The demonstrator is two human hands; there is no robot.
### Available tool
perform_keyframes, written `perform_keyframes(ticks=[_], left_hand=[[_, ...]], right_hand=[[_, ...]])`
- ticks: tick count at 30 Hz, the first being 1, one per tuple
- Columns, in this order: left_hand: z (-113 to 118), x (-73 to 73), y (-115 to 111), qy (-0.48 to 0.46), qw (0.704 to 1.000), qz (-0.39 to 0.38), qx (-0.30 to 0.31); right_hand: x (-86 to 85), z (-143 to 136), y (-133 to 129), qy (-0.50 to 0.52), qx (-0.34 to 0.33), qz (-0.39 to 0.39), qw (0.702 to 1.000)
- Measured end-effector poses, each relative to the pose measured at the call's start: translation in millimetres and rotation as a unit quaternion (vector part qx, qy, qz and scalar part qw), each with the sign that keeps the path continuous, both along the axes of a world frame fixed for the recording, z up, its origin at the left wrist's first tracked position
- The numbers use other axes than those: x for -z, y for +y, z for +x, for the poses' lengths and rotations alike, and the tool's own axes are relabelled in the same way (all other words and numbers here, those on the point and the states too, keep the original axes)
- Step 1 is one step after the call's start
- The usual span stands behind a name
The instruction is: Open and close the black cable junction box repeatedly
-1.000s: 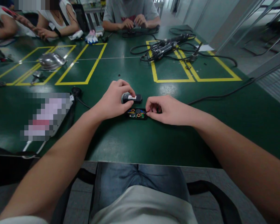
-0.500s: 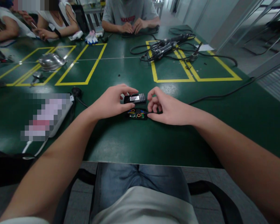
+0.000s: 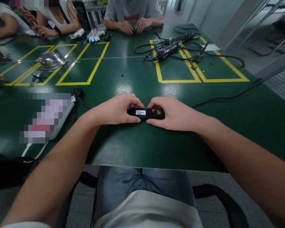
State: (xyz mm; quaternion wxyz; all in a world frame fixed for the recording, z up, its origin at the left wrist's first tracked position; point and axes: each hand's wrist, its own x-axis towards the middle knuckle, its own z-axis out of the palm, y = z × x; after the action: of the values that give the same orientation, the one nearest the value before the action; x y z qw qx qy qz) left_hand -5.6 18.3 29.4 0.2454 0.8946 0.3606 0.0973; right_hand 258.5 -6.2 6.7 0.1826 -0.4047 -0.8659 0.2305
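The left hand (image 3: 118, 109) and right hand (image 3: 172, 114) grip a small black case (image 3: 142, 113) between thumbs and fingers, one at each end, its white label (image 3: 141, 112) facing up. It sits at the near middle of the green table (image 3: 123, 145). Coiled black cables (image 3: 168, 49) lie far right; a metal bowl-shaped part (image 3: 51, 60) lies far left.

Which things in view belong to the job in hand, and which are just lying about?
In the job:
black labelled case, gripped by left hand and right hand

Apparently lying about:
shiny metal part
gloves
black plug
cabled black tool
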Motion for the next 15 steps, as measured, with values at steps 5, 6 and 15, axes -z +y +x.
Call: perform_keyframes(ticks=[5,6,15], left_hand=[[2.6,-0.6,-2.1,0.015,1.000,0.015,0.003],[3.2,0.0,-2.4,0.014,1.000,0.019,0.003],[3.2,1.8,-2.9,0.007,0.999,0.029,0.012]], right_hand=[[2.1,-2.5,-3.9,-0.016,0.003,0.025,1.000],[2.3,-2.7,-4.6,-0.019,0.004,0.027,0.999],[0.6,-2.7,-5.1,-0.020,0.008,0.029,0.999]])
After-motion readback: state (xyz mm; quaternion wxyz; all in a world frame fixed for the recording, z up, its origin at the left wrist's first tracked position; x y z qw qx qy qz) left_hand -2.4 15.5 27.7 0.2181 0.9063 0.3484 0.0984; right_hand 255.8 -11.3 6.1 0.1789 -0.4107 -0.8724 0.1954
